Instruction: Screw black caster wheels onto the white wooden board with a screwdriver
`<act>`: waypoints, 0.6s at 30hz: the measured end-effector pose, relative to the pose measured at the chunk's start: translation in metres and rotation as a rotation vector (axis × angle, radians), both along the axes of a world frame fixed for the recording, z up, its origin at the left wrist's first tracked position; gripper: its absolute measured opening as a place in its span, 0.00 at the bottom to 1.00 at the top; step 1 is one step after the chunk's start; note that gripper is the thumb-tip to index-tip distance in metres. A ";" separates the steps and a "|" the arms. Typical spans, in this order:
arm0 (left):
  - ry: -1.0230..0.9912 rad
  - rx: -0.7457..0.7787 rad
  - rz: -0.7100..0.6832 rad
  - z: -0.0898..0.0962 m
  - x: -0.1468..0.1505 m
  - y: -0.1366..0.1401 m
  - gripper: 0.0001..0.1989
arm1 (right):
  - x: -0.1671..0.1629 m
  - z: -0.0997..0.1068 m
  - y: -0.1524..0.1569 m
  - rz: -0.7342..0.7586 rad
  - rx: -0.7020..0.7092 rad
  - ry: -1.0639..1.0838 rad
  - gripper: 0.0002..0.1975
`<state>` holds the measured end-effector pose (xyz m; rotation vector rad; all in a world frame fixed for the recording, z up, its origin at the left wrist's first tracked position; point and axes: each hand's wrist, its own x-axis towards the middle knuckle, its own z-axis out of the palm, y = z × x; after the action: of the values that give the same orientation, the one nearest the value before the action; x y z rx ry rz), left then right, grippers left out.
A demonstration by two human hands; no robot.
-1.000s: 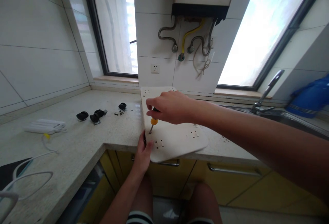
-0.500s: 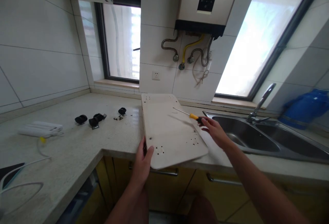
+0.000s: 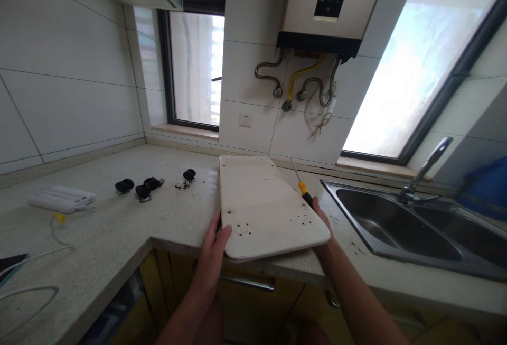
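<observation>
A white board [image 3: 261,197] with rounded corners and groups of small screw holes lies on the counter, its near end jutting past the edge. My left hand [image 3: 216,242] grips its near left side, thumb on top and fingers underneath. On the opposite side my right hand [image 3: 322,223] is closed around a screwdriver [image 3: 303,189] with a yellow and black handle, its shaft pointing away from me. That hand also rests against the board's right edge; its fingers are mostly hidden below. Black caster wheels [image 3: 143,192] and loose screws [image 3: 184,185] lie to the left.
A double steel sink [image 3: 390,223] with a tap [image 3: 423,170] is set into the counter [image 3: 180,218] at right. A white power bank [image 3: 61,197] and cable lie at left. Drawer handles [image 3: 247,283] stick out below the counter edge. A water heater [image 3: 332,1] hangs on the wall.
My right hand has come down from above the board to its right edge, still with the screwdriver, which now points away instead of left. The board has shifted slightly; the view has turned left.
</observation>
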<state>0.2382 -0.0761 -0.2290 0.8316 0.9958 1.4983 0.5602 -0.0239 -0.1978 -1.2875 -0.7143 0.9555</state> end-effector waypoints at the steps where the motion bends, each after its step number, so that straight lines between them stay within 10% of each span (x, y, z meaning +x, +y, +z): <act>1: -0.012 0.001 -0.001 -0.001 -0.001 0.000 0.34 | 0.000 -0.002 0.000 0.020 -0.015 0.039 0.22; 18: 0.030 0.096 -0.079 0.030 0.006 0.012 0.40 | 0.015 -0.015 0.003 0.062 -0.062 0.416 0.24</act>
<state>0.2440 -0.0643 -0.1992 0.9535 0.9088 1.4787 0.5750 -0.0207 -0.2128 -1.0751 -0.4042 1.2568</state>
